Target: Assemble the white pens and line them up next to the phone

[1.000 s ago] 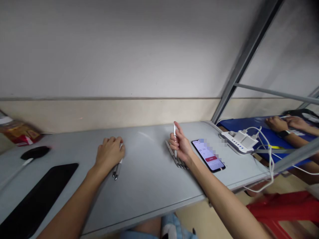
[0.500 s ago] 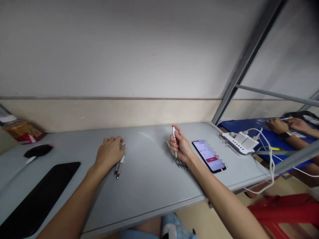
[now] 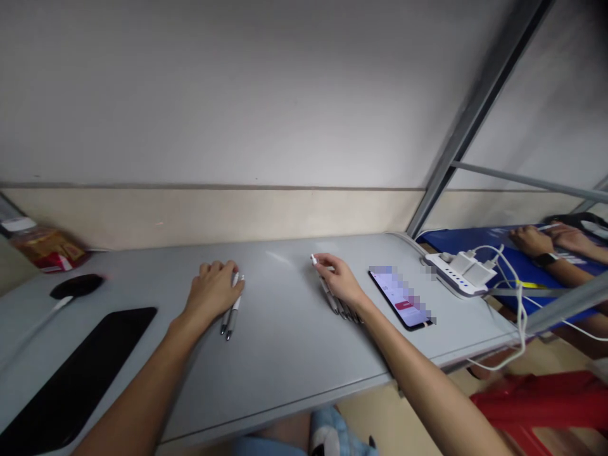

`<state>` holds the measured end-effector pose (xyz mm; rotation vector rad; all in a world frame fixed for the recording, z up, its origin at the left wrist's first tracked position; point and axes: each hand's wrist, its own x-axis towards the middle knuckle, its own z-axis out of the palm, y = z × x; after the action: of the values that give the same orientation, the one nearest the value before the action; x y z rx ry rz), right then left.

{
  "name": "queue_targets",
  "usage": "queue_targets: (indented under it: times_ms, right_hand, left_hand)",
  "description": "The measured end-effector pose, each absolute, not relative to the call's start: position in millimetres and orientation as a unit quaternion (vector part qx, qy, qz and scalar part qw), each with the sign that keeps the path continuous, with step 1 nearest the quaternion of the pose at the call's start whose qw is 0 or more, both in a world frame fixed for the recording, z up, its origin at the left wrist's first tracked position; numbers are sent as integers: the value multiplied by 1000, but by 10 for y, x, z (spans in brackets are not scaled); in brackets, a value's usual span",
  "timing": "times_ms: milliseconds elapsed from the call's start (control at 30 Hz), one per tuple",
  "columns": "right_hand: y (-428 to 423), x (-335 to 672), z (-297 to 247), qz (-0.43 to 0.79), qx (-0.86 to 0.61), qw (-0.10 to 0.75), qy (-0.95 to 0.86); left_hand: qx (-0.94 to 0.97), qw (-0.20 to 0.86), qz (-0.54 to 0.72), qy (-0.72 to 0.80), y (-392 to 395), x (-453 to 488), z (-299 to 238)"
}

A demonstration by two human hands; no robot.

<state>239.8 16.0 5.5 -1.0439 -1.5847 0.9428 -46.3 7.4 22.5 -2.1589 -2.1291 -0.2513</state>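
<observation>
My left hand (image 3: 213,290) rests on the grey desk, its fingers curled about the upper ends of two white pens (image 3: 232,316). Both pens lie nearly side by side with their grey-and-silver tips towards me. To the right, my right hand (image 3: 341,278) is closed on a white pen (image 3: 313,259), whose end pokes out on the left of the fingertips. Much of that pen is hidden by the hand. Below and beside this hand lies a row of several similar pens (image 3: 346,310), partly covered by the hand and wrist.
A phone with a lit screen (image 3: 401,297) lies right of my right arm, near a white power strip (image 3: 453,275) with cables. At left are a black phone-like slab (image 3: 85,373), a black charging pad (image 3: 76,286) and a jar (image 3: 47,247). Another person's hands (image 3: 532,240) are at far right.
My right hand has lowered towards the row of pens, and the pen it holds has tipped from upright to the left. My left hand stays by its two pens.
</observation>
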Motion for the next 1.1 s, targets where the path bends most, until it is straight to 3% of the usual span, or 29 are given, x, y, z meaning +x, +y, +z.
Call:
queue_targets:
  times_ms: [133, 267, 667, 900, 1100]
  right_hand:
    - [215, 2445, -19, 182, -527, 354, -751]
    - [228, 2495, -44, 95, -568, 253, -777]
    - [153, 2672, 37, 106, -547, 202, -806]
    - [149, 2664, 31, 88, -538, 230, -806]
    - [146, 2645, 36, 96, -535, 203, -815]
  left_hand:
    - [-711, 57, -77, -697, 33, -389, 212]
    - [-720, 61, -80, -687, 26, -358, 173]
    - [-727, 79, -55, -680, 57, -400, 150]
    - [-723, 82, -65, -682, 48, -380, 169]
    - [-728, 79, -73, -677, 47, -385, 147]
